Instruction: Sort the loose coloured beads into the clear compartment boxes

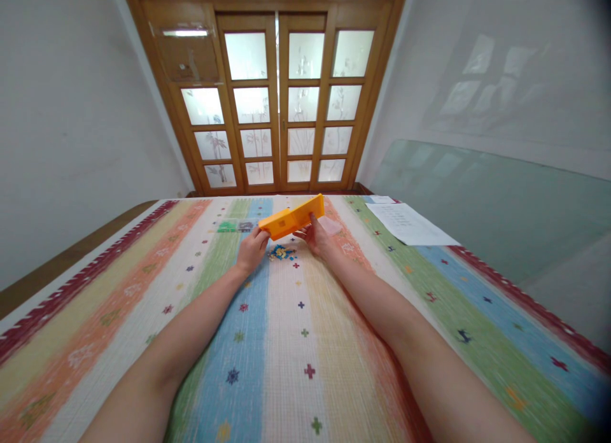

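Note:
An orange plastic case-like piece [292,219], with two flat panels meeting at a fold, is held tilted above the table between both hands. My left hand [254,249] grips its near left end with fingers closed. My right hand [314,234] holds the right part, thumb on the face and fingers underneath. Below the piece, a small pile of blue and yellow bits [282,253] lies on the cloth; their exact kind is too small to tell. Left of the hands sits a clear divided box [235,226] with green and dark contents. A pale pink translucent piece [330,225] lies behind my right hand.
A striped, patterned tablecloth [286,366] covers the table. Printed white papers [410,223] lie at the far right. A glass panel [477,201] leans along the right wall. Beyond the table stand wooden doors [279,99] with frosted panes.

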Demonstrator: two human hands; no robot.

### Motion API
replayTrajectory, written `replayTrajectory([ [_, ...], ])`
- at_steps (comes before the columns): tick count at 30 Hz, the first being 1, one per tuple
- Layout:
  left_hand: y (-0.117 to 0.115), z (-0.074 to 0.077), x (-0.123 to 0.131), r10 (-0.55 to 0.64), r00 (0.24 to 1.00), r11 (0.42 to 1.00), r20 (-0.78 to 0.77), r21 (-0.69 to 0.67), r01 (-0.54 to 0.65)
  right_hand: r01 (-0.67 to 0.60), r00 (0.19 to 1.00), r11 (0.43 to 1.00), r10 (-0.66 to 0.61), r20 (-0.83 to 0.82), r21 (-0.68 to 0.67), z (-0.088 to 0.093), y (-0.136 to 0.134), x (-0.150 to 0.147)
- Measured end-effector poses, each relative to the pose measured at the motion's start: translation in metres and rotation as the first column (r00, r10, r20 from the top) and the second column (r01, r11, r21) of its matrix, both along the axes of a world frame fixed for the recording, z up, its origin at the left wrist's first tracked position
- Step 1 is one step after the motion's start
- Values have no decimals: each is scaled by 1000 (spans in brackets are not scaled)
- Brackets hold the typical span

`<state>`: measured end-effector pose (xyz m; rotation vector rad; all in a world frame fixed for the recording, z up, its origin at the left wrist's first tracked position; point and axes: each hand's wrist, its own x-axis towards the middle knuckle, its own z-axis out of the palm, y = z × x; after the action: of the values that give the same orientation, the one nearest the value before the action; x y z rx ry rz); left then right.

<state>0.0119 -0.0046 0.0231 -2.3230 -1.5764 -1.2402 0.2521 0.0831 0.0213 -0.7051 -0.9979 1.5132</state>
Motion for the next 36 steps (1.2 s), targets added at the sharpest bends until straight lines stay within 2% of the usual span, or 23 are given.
replayTrajectory([
  [7,1,7,-8,6,1000,999,25,50,-7,-96,995,995,96,-2,9,7,-9,0],
  [14,-4,12,-1,-15,999,1000,36,23,15,-41,999,999,41,29,18,4,-5,1],
  [16,-5,11,4,5,996,1000,86,-2,-4,17,1000,999,-18,24,40,1,-3,0],
  [19,-5,9,12,-19,974,998,227,-53,32,125,990,985,-131,50,120,-1,0,0],
  [22,-2,6,16,-29,926,991,377,-109,75,147,982,972,-165,88,182,0,0,-1],
  [27,7,-1,14,-17,855,981,519,-158,116,-7,977,972,-43,208,234,5,-11,-7],
  [30,11,-5,12,-75,815,969,575,-150,195,-142,941,928,18,339,344,9,-26,-11],
  [33,10,-4,12,-97,810,962,578,-154,225,-217,912,875,24,409,433,13,-40,-15],
  [36,7,-1,14,-149,790,952,594,-129,277,-256,888,851,20,460,458,14,-46,-17],
])
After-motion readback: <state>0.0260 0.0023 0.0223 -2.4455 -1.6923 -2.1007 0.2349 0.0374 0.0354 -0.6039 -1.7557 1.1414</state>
